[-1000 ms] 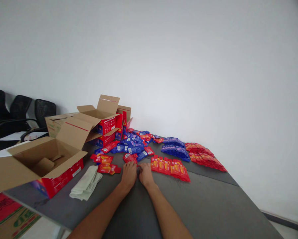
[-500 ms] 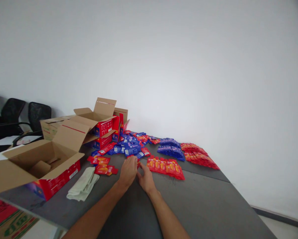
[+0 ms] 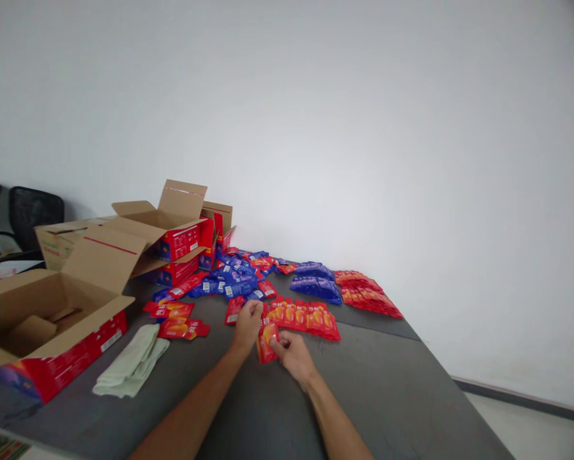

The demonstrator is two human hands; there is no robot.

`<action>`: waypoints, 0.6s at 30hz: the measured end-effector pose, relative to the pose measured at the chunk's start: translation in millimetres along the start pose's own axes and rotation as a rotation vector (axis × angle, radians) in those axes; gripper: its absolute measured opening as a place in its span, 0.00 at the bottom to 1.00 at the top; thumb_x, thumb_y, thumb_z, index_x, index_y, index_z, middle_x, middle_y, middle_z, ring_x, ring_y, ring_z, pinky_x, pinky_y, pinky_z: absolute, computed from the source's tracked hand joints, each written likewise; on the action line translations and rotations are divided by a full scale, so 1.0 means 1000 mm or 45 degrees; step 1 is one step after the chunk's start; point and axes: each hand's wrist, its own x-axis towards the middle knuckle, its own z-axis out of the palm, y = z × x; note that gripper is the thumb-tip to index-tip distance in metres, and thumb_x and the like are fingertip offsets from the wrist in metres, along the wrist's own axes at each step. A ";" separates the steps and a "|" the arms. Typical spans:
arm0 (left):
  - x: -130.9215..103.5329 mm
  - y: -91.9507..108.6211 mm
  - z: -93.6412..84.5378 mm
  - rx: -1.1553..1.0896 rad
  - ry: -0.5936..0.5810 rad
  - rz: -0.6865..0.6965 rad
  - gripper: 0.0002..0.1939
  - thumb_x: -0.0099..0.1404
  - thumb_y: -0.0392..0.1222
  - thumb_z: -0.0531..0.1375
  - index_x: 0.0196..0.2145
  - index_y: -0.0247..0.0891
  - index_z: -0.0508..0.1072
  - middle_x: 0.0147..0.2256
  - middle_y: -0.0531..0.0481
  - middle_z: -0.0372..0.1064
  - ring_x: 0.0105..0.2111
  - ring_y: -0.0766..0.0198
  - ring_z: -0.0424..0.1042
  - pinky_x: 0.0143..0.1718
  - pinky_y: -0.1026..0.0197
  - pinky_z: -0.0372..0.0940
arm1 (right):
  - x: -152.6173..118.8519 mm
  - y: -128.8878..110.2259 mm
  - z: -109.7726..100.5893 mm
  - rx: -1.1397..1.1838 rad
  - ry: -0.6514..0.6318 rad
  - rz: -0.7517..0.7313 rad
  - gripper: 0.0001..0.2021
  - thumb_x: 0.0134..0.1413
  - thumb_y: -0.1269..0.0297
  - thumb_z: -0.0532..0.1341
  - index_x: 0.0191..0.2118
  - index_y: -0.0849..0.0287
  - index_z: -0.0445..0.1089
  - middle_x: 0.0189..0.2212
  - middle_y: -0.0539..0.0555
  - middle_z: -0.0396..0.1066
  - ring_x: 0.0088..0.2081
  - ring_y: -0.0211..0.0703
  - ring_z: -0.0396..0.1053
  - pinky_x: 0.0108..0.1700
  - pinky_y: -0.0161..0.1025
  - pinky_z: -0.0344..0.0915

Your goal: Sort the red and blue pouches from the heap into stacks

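Observation:
A red sachet with an orange print (image 3: pixel 268 342) is held upright between my two hands over the dark table. My right hand (image 3: pixel 294 356) pinches its lower right edge between thumb and fingers. My left hand (image 3: pixel 248 324) is closed at its upper left side, with the fingertips partly hidden. Behind the hands lies an overlapping row of red sachets (image 3: pixel 303 316). Another red sachet (image 3: pixel 234 310) lies just left of my left hand. Farther back is a loose heap of blue and red sachets (image 3: pixel 234 275).
An open carton (image 3: pixel 80 348) stands at the left, with more cartons (image 3: pixel 184 246) behind it. A folded pale cloth (image 3: pixel 133 361) and red sachets (image 3: pixel 176 328) lie beside it. Stacked blue sachets (image 3: pixel 315 287) and red sachets (image 3: pixel 370 300) are at the back right, before the wall.
The view has shifted to the right. A red sachet, mostly hidden by the fingers before, now shows between my hands. My right hand has moved lower and apart from my left.

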 end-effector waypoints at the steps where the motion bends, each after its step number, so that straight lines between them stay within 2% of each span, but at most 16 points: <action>1: -0.002 -0.002 0.003 -0.050 -0.005 -0.044 0.17 0.61 0.54 0.56 0.34 0.37 0.71 0.30 0.50 0.72 0.32 0.61 0.71 0.36 0.60 0.64 | -0.001 0.002 -0.002 0.052 -0.004 0.030 0.18 0.52 0.48 0.62 0.32 0.61 0.72 0.21 0.46 0.64 0.22 0.34 0.56 0.25 0.32 0.51; 3: -0.006 -0.006 0.008 -0.158 -0.052 -0.147 0.17 0.58 0.55 0.60 0.35 0.36 0.71 0.30 0.50 0.73 0.32 0.62 0.72 0.35 0.61 0.65 | -0.002 0.005 -0.005 0.165 0.017 0.063 0.18 0.52 0.47 0.61 0.32 0.60 0.72 0.22 0.47 0.66 0.22 0.34 0.58 0.25 0.32 0.53; 6: -0.013 -0.008 0.012 -0.247 -0.279 -0.265 0.18 0.56 0.54 0.63 0.31 0.35 0.72 0.29 0.50 0.74 0.29 0.63 0.71 0.32 0.62 0.64 | -0.001 0.007 -0.009 0.271 0.098 0.070 0.16 0.52 0.49 0.61 0.29 0.60 0.71 0.21 0.47 0.66 0.22 0.34 0.58 0.26 0.32 0.54; 8: -0.016 -0.007 0.013 -0.222 -0.396 -0.276 0.18 0.55 0.55 0.63 0.27 0.34 0.72 0.25 0.52 0.72 0.25 0.65 0.69 0.29 0.64 0.62 | -0.001 0.007 -0.011 0.294 0.129 0.071 0.17 0.52 0.50 0.62 0.27 0.60 0.70 0.20 0.46 0.65 0.22 0.33 0.58 0.26 0.32 0.54; 12: -0.017 -0.006 0.013 -0.162 -0.315 -0.269 0.19 0.55 0.55 0.63 0.25 0.34 0.72 0.22 0.53 0.70 0.22 0.68 0.65 0.25 0.65 0.58 | -0.004 0.000 -0.012 0.397 0.069 0.162 0.22 0.51 0.43 0.62 0.29 0.61 0.70 0.22 0.50 0.68 0.23 0.34 0.62 0.25 0.31 0.56; 15: -0.018 -0.009 0.012 -0.206 -0.273 -0.369 0.19 0.55 0.55 0.63 0.28 0.33 0.73 0.24 0.52 0.71 0.23 0.67 0.66 0.24 0.65 0.58 | -0.007 -0.004 -0.012 0.482 -0.051 0.307 0.25 0.47 0.40 0.64 0.32 0.63 0.71 0.25 0.53 0.71 0.24 0.36 0.67 0.24 0.31 0.57; 18: -0.022 -0.014 0.011 -0.281 -0.310 -0.481 0.19 0.56 0.53 0.63 0.32 0.31 0.74 0.26 0.49 0.73 0.24 0.65 0.68 0.25 0.64 0.60 | -0.011 -0.005 -0.011 0.516 -0.119 0.385 0.26 0.45 0.41 0.66 0.33 0.64 0.71 0.26 0.55 0.72 0.23 0.35 0.68 0.23 0.30 0.54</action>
